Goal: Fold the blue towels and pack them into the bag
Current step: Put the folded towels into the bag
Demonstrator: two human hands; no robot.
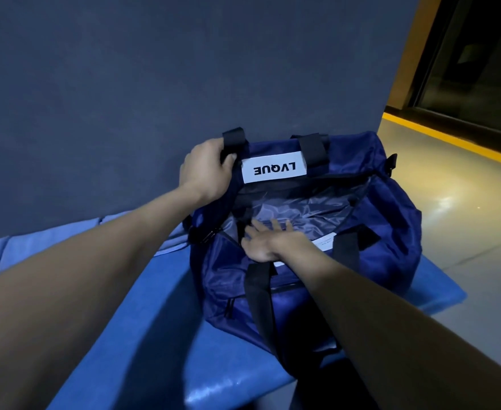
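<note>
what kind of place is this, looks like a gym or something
Hard to say; likely an indoor hall or workshop rather than a home. A bare pale floor with a yellow painted line, a dark padded wall panel, and a blue mat under the navy bag.

Dim, blue-tinted; glare patch on floor (447, 202) right; wide-angle edge distortion.

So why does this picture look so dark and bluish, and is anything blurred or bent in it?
Head view: dim light, so the bag and wall go murky blue. A bright glare patch shows on the floor at right. The right hand inside the bag looks slightly smeared, while the left hand on the black strap is sharper. The wide-angle lens makes both forearms loom large near the bottom edge.
</note>
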